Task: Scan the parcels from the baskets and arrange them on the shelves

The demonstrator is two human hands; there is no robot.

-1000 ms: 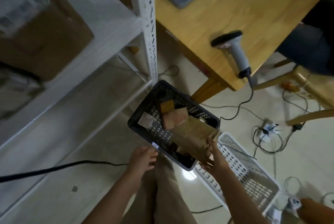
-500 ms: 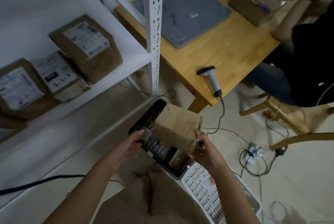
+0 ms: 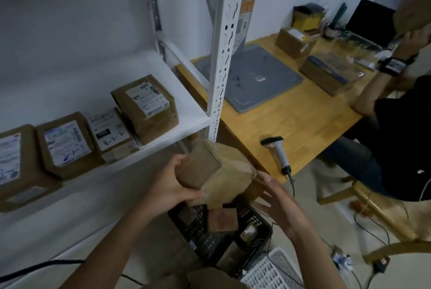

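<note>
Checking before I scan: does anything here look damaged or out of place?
The held parcel looks rumpled, its tape edges wrinkled, and no label shows on the faces in view. The scanner lies on its side at the edge of the table, cable hanging off.

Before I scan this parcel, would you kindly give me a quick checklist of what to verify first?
1. Grip on the parcel: ok; the left hand holds it from the side, above the black basket.
2. Right hand free for the scanner: ok; its fingers are straight, beside the parcel.
3. Scanner available: ok; it lies untouched at the edge of the table.
4. Label facing up: not ok; only plain brown faces show.
5. Room on the shelf: ok; there is bare white board to the right of the labelled parcels.
</note>
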